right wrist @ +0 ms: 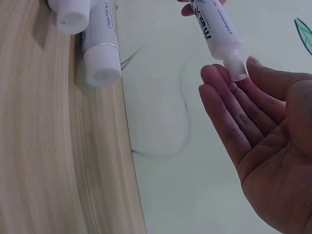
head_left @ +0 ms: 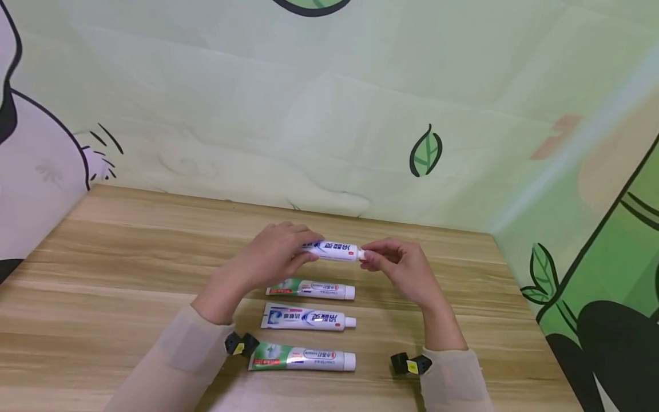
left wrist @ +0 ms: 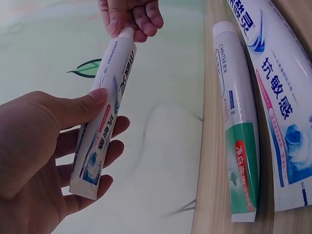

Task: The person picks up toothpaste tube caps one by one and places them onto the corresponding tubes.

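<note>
My left hand holds a white and blue toothpaste tube above the far part of the table, thumb on one face and fingers behind it. At the tube's other end, my right hand pinches the small white cap between thumb and fingertips. The cap is on the tube. Below the hands lie a green and white toothpaste tube, a second white and blue tube and, nearest me, a larger green and white tube, all with caps pointing right.
The wooden table ends at a wall covering printed with leaves and cartoon shapes. Small black cameras are worn at both wrists, close to the nearest tube.
</note>
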Tool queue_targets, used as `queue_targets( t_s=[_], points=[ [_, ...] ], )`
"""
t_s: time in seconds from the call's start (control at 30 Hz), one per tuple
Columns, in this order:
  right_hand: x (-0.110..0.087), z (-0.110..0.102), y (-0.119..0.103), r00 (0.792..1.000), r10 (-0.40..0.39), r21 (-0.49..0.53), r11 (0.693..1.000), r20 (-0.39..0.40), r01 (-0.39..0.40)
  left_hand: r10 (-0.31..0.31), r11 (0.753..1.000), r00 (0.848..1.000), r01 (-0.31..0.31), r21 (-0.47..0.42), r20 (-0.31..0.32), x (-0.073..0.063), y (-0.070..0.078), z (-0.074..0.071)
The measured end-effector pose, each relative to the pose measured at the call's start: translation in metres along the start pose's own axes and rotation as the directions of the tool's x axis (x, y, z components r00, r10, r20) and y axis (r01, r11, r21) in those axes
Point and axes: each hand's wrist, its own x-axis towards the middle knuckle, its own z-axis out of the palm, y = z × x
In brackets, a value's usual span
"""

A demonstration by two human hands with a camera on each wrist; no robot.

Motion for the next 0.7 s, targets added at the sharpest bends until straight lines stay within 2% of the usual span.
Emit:
queue_targets(
  t_s=[0.2, 0.53, 0.7],
  points=[
    [0.0003, 0.0017, 0.0002, 1.000, 0.011, -0.022, 1.000, -0.029, -0.012, 0.001, 1.000, 1.000, -0.001, -0.010, -0.002, -0.0007, -0.0016, -0.0001],
    [0.0012, 0.0020, 0.0011, 0.993, -0.075, -0.055, 0.996, -0.088, 0.070, 0.001, 0.999, 1.000, -0.001, -0.035, 0.003, -0.0004, -0.0028, 0.0005],
    [0.0024, 0.0036, 0.0037, 0.988, -0.095, -0.036, 0.995, -0.121, 0.092, 0.004, 0.999, 1.000, -0.004, -0.044, 0.009, 0.0001, -0.0022, 0.0008]
  ],
)
